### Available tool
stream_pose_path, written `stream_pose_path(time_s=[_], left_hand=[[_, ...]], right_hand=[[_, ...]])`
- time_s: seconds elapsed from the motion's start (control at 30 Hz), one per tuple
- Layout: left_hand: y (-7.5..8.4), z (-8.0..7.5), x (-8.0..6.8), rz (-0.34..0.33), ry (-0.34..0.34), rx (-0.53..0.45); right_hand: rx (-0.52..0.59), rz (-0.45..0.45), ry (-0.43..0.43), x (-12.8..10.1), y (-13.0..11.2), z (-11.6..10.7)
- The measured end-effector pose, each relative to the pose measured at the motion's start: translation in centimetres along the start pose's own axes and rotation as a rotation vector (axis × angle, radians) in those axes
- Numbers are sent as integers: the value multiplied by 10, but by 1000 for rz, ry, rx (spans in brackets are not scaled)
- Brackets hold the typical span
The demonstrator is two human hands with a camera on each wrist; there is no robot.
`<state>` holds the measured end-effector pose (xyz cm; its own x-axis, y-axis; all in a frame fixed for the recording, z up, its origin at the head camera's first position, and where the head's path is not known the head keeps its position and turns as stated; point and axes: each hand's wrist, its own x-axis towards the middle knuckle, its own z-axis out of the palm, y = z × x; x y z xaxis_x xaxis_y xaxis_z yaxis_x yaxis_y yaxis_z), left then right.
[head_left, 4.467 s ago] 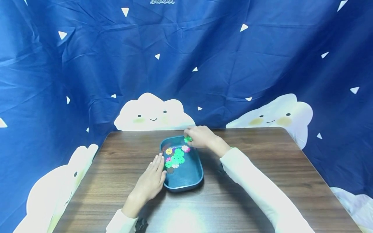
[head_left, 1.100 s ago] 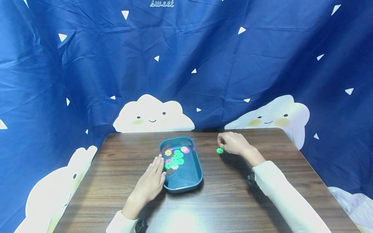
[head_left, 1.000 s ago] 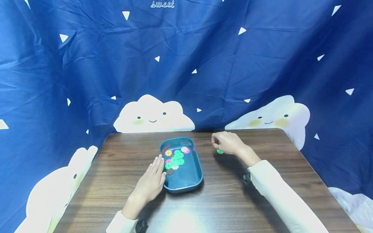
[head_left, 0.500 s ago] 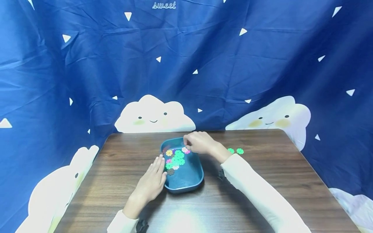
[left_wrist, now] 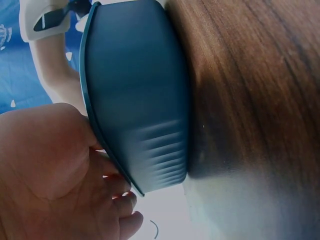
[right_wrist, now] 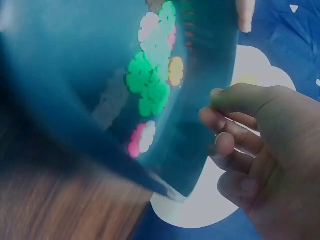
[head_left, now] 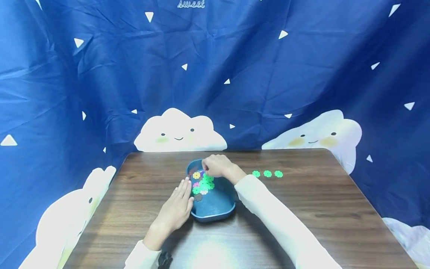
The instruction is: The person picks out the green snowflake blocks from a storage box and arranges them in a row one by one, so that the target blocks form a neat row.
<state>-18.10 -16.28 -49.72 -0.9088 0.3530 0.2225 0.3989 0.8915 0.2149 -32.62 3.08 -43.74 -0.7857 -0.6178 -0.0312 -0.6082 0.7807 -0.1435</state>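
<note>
A blue-green tray [head_left: 215, 209] holds several flower-shaped plastic pieces, most of them green [head_left: 206, 184], plus an orange piece [head_left: 196, 175], pink and white ones and a brown one. My left hand [head_left: 174, 207] rests along the tray's left rim, its fingers straight. In the left wrist view, its fingertips touch the tray wall [left_wrist: 135, 100]. Over the tray's far part hovers my right hand [head_left: 218, 166], fingers loosely bent. The right wrist view shows nothing between the right hand's fingers [right_wrist: 232, 100]. In that view a pink piece and a white piece [right_wrist: 147, 136] overlap.
On the brown wooden table, a row of 3 green flower pieces [head_left: 267, 173] lies right of the tray, beyond the right forearm. A blue curtain [head_left: 215, 74] with white clouds hangs behind the table's far edge.
My right hand held a green piece over the tray earlier, went to the row on the right, then came back empty over the tray. The left hand stays at the rim.
</note>
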Motion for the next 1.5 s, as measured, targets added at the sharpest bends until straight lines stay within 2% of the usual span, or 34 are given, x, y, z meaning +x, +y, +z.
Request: stream_pose_path(time_s=[0.13,0.37,0.73,1.07,1.5], left_hand=[[0,-2,2,-5,6,1],[0,-1,2,-10,-25,5],[2,-2,1,-33,-33,13],[4,-5,1,-36,-34,9],[3,-3,1,-35,-25,17]], right_hand=[[-26,39,-25,10,-1,8],[-78,110,-108,16,-7,17],[-213,145,-210,26,-11,29],[-244,149,-242,30,-8,31],[-219,160,-218,22,-12,26]])
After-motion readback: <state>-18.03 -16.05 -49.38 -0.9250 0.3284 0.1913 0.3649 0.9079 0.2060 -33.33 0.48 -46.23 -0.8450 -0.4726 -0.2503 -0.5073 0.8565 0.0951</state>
